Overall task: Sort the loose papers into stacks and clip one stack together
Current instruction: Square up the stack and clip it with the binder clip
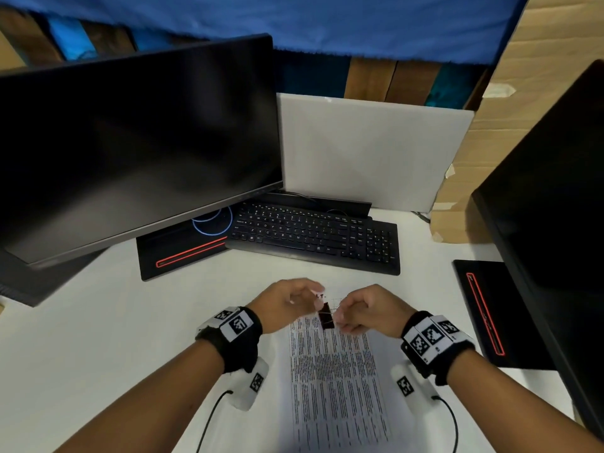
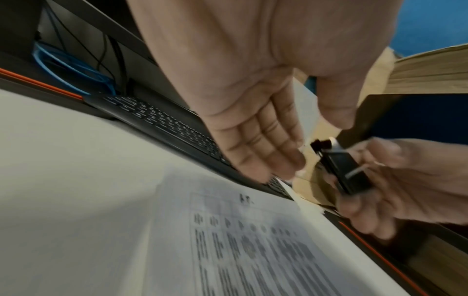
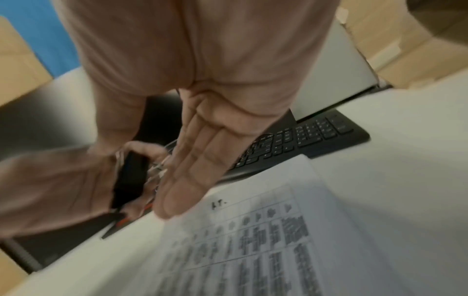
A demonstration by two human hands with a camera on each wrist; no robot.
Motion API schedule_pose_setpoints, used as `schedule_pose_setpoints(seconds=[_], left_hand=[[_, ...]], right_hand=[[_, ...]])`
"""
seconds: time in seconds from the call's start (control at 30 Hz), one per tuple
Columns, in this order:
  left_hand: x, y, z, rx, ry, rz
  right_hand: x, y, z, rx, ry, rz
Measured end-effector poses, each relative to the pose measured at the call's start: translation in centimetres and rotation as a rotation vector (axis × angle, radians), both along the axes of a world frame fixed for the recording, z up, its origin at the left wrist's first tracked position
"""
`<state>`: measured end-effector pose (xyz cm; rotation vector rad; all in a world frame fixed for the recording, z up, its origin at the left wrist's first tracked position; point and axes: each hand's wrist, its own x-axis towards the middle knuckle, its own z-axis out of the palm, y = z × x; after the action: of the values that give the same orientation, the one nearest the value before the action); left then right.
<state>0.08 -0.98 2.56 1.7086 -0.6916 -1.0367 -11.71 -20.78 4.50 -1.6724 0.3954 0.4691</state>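
A stack of printed papers (image 1: 336, 380) lies flat on the white desk (image 1: 98, 338) in front of me, also seen in the wrist views (image 2: 253, 250) (image 3: 278, 240). Just above its top edge, a black binder clip (image 1: 326, 319) hangs in the air between both hands. My right hand (image 1: 340, 317) grips the clip body (image 2: 346, 174) in its fingers. My left hand (image 1: 313, 300) pinches the wire handle at the clip's top end between thumb and fingertips. The clip (image 3: 131, 174) is clear of the paper. Both wrist views are blurred.
A black keyboard (image 1: 313, 237) lies just beyond the papers. A dark monitor (image 1: 130, 152) stands at the left and another (image 1: 555, 223) at the right, its base (image 1: 483, 315) close to my right wrist. A white panel (image 1: 369, 148) and cardboard (image 1: 523, 76) stand behind.
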Motion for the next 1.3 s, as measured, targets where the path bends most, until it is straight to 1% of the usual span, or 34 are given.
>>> schedule_pose_setpoints(seconds=[0.07, 0.1, 0.13, 0.17, 0.2, 0.27, 0.37, 0.5, 0.67, 0.7, 0.8, 0.87, 0.97, 1.0, 1.07, 1.13, 1.3], left_hand=[[2.0, -0.6, -0.6, 0.225, -0.342, 0.006], [2.7, -0.9, -0.8, 0.356, -0.481, -0.030], [3.1, -1.2, -1.1, 0.475, -0.569, -0.095], [3.3, -1.6, -1.5, 0.568, -0.609, -0.172], [3.3, -1.9, -1.9, 0.634, -0.622, -0.240], [3.0, -2.4, -2.6, 0.697, -0.648, -0.296], [2.6, -2.9, -3.3, 0.705, -0.696, -0.326], [2.9, -3.3, -3.8, 0.751, -0.680, -0.384], [3.3, -3.8, -3.5, 0.707, -0.638, -0.398], [3.3, -3.8, -3.3, 0.698, -0.641, -0.405], [3.1, -3.3, -2.6, 0.647, -0.703, -0.412], [3.0, -3.1, -2.1, 0.619, -0.745, -0.408], [2.8, -2.8, -1.6, 0.596, -0.789, -0.410], [2.6, -2.8, -1.4, 0.588, -0.804, -0.413], [2.4, -2.7, -0.9, 0.577, -0.829, -0.412], [2.2, -2.7, -0.4, 0.567, -0.853, -0.411], [1.5, -2.8, 0.8, 0.543, -0.920, -0.417]], right_hand=[[0.5, -0.4, -0.6, -0.073, -0.045, -0.043], [0.7, -0.5, -0.9, -0.096, -0.049, -0.047], [0.9, -0.6, -1.3, -0.111, -0.042, -0.042], [1.1, -0.6, -1.9, -0.117, -0.028, -0.038], [1.3, -0.6, -2.5, -0.108, -0.006, -0.041], [1.3, -0.4, -3.9, -0.066, 0.056, -0.065], [0.8, -0.1, -5.6, -0.041, 0.093, -0.132], [0.6, 0.0, -6.0, 0.029, 0.088, -0.283], [0.7, 0.0, -6.1, 0.003, 0.097, -0.334], [0.7, 0.1, -6.0, -0.059, 0.068, -0.302], [0.9, -0.2, -4.0, -0.473, -0.099, -0.065], [1.5, -0.5, -2.0, -0.672, -0.180, 0.096], [2.9, -0.8, 0.8, -1.006, -0.226, 0.409], [3.3, -0.6, 1.7, -1.082, -0.226, 0.496], [3.8, -0.2, 3.0, -1.180, -0.222, 0.641], [4.2, 0.4, 4.1, -1.244, -0.221, 0.746], [5.2, 1.6, 5.8, -1.310, -0.225, 0.894]])
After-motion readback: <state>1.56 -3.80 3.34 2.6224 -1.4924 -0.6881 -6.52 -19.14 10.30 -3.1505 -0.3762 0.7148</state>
